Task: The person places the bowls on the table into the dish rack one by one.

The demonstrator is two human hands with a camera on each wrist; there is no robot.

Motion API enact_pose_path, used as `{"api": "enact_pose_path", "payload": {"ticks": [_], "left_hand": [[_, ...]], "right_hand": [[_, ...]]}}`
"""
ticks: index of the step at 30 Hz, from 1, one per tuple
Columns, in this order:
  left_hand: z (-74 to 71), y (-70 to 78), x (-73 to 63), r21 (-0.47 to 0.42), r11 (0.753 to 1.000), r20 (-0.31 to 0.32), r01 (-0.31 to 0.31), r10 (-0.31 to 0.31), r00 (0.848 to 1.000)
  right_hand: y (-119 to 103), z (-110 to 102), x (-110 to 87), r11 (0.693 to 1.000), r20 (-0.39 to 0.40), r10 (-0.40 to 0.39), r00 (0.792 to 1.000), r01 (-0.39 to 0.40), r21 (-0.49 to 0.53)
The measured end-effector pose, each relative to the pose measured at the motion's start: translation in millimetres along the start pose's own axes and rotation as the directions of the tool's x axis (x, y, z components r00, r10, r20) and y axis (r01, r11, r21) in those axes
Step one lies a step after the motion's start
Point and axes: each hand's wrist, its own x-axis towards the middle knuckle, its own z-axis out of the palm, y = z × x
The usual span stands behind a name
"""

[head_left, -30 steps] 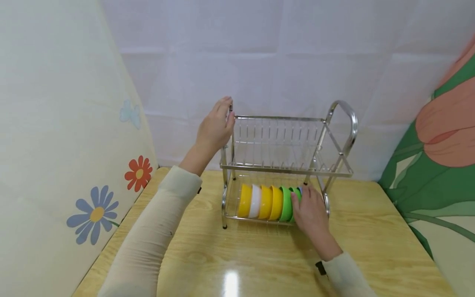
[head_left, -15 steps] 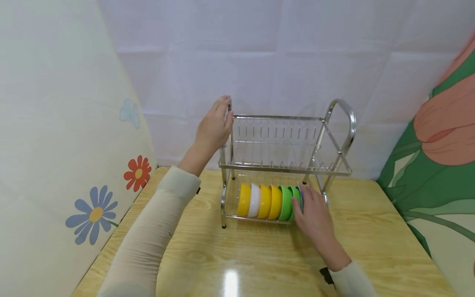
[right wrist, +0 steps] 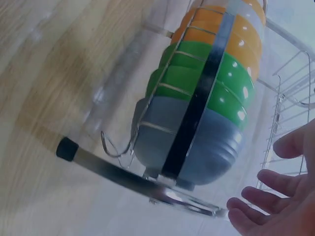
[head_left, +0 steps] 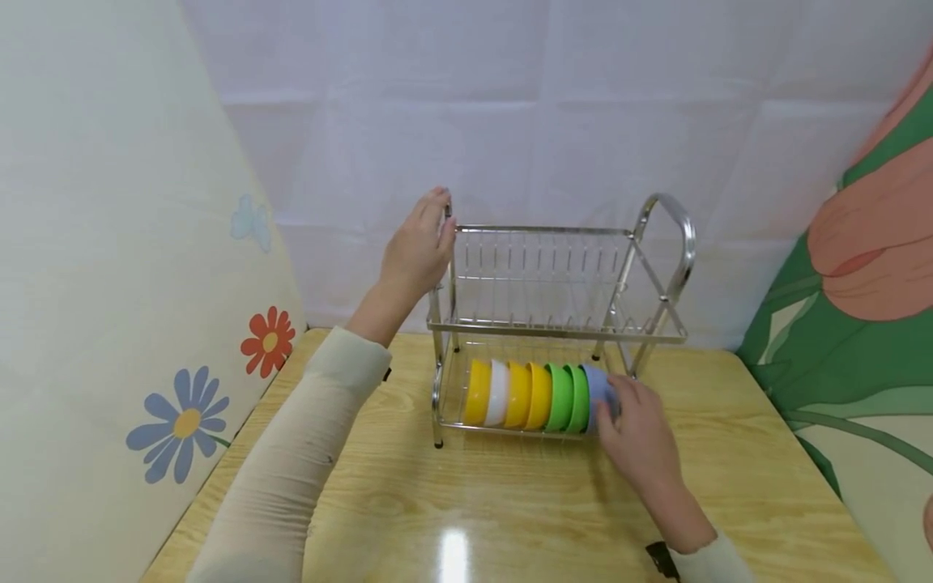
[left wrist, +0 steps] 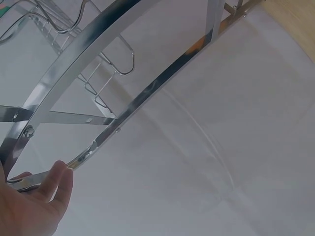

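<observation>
A two-tier metal dish rack stands on the table. My left hand holds the top of its left end handle; the left wrist view shows the fingers around the metal bar. On the lower tier, bowls stand on edge in a row: yellow bowls, a white bowl, green bowls and, at the right end, a blue bowl. Beside the blue bowl is my right hand. Its fingers are spread and hold nothing in the right wrist view, apart from the blue bowl.
The rack's upper tier has upright wire dividers. Its curved right handle rises above my right hand. Behind the wooden table hangs a pale cloth; printed flower panels flank both sides.
My right hand has drawn back to the right and toward me, off the blue bowl, which now shows more. The left hand stays on the handle.
</observation>
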Motion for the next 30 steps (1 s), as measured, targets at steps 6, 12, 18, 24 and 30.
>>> {"api": "enact_pose_path", "payload": {"ticks": [6, 12, 18, 24, 30], "left_hand": [[1.9, 0.4, -0.8, -0.015, 1.0, 0.031, 0.003, -0.003, 1.0], [0.2, 4.9, -0.2, -0.029, 1.0, 0.073, -0.002, 0.004, 0.997], [-2.2, 5.4, 0.9, -0.056, 0.998, 0.101, 0.008, -0.002, 0.995], [-5.0, 2.3, -4.1, -0.112, 0.994, 0.092, -0.013, 0.023, 0.996], [-8.2, -10.5, -29.3, -0.174, 0.984, 0.034, -0.027, 0.033, 0.999]], "right_hand": [[8, -7, -1.6, 0.998, -0.17, -0.057, 0.984, 0.057, -0.002], [18, -14, -5.5, 1.0, -0.205, 0.003, 0.979, -0.001, 0.009], [29, -22, -7.9, 1.0, -0.207, 0.014, 0.978, -0.018, -0.015], [38, -32, -4.0, 0.999, -0.149, 0.037, 0.988, -0.04, -0.018], [51, -39, 0.3, 0.997, -0.054, 0.068, 0.996, -0.07, -0.034]]}}
